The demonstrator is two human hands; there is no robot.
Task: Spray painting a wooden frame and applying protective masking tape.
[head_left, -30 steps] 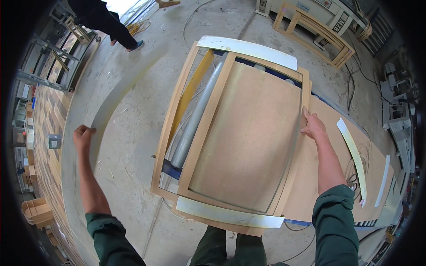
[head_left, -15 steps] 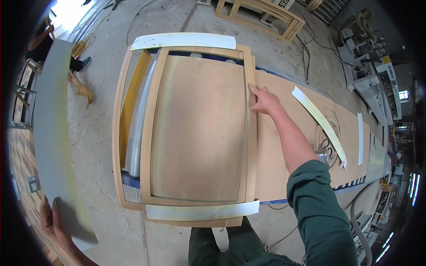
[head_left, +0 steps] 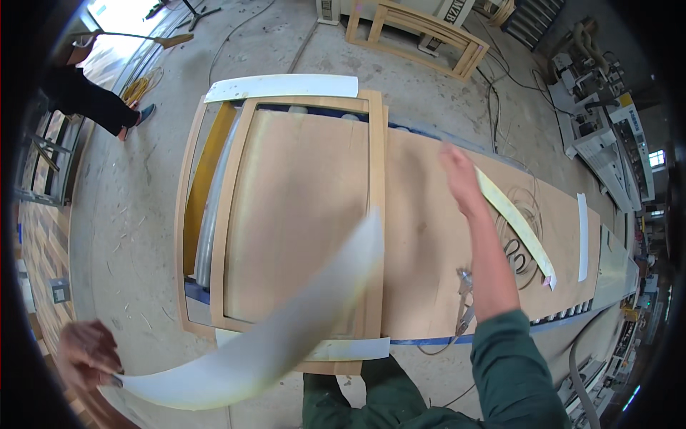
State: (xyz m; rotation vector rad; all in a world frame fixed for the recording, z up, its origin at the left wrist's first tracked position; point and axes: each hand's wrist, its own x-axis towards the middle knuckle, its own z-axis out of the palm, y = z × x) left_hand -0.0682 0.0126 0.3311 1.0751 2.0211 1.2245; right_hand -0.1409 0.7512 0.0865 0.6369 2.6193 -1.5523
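My left hand (head_left: pixel 89 354), at the lower left, grips one end of a long, flexible white strip (head_left: pixel 286 343). The strip bows upward over the lower part of a light wooden frame (head_left: pixel 376 214) and is blurred by motion. My right hand (head_left: pixel 461 179) is off the frame, above the board, beside the upper end of a yellowish-white strip (head_left: pixel 516 223). Blur hides its fingers, and I cannot tell whether it touches that strip. Another white strip (head_left: pixel 286 86) lies across the frame's far end, and one more (head_left: pixel 350 349) across its near end, partly covered.
A brown board (head_left: pixel 421 250) lies on a blue-edged roller table. On it are coiled cord, scissors (head_left: pixel 514 252), a metal tool (head_left: pixel 464 300) and a white strip (head_left: pixel 582 236). Wooden frames (head_left: pixel 418 39) stand behind. At the far left, a person (head_left: pixel 93 100) holds a broom.
My left hand's strip has swung from upright at the left to slanting across the frame's near end. My right hand has left the frame's right side and moved right. The person's broom has lifted.
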